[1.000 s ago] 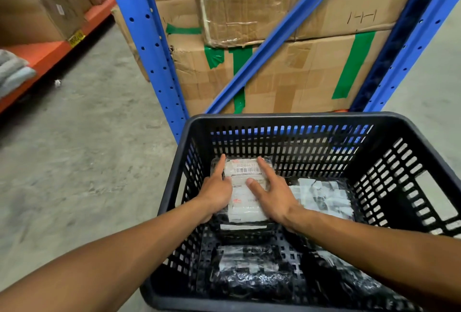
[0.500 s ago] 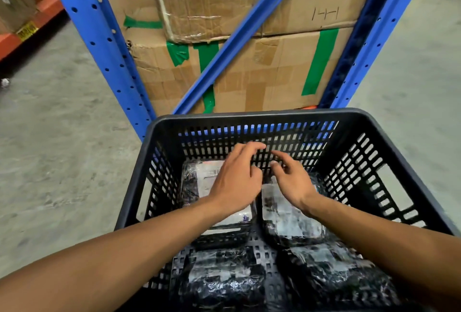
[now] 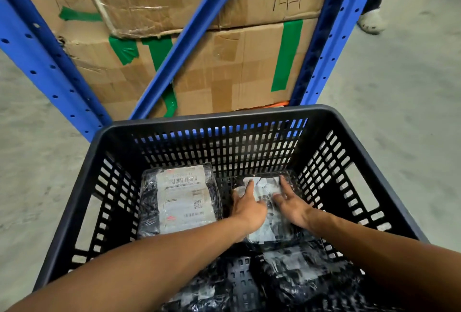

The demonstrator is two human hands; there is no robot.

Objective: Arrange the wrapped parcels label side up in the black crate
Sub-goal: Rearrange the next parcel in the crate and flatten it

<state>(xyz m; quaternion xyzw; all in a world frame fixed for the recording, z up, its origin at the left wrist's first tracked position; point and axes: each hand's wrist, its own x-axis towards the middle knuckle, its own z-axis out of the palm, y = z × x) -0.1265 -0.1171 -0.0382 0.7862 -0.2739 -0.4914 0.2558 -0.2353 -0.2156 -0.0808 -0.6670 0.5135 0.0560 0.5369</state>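
I see grey concrete floor (image 3: 45, 162), blue steel rack (image 3: 50, 72); black slatted plastic crate (image 3: 224, 117). Left hand (image 3: 247, 208), right hand (image 3: 293, 203) spread flat on black film-wrapped parcel (image 3: 264, 233).

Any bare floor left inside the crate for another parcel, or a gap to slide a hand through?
Little. A bare strip of black crate floor runs along the far wall, behind the labelled parcel and the parcel under the left hand and right hand. A narrow gap separates those two. Near half is crowded with wrapped parcels.

Both forearms are bare up to the picture's edge; no sleeve, glove, watch or ring shows on the hands.
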